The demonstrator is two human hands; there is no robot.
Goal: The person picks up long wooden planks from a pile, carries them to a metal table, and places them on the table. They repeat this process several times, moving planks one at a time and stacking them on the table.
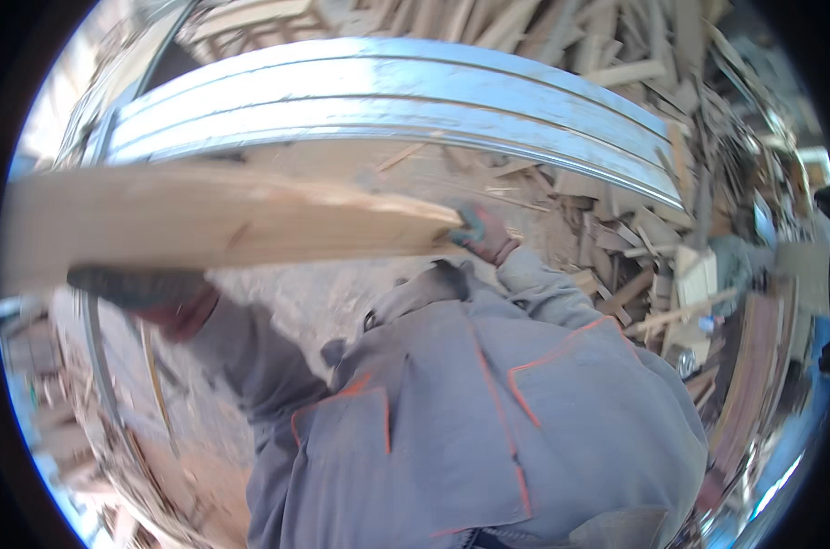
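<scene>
A long pale wooden board (pixel 241 220) is held up across the front of my body, its left end blurred and running toward the picture's left rim. My left hand (pixel 145 291), in a dark work glove, grips the board's lower edge from beneath. At the board's right end my right hand (pixel 481 233), gloved in grey-green and reddish fabric, is closed around it. Fingers on the far side of the board are hidden. Grey sleeves with a grey, orange-trimmed jacket fill the lower middle.
Beyond the board stretches a shiny metal-topped bench (pixel 388 87) with long grooves. Heaps of wood offcuts (pixel 616 238) lie at the right and far side. More wood pieces (pixel 58 412) are piled at the left. A metal rail (pixel 99 366) stands below the board's left part.
</scene>
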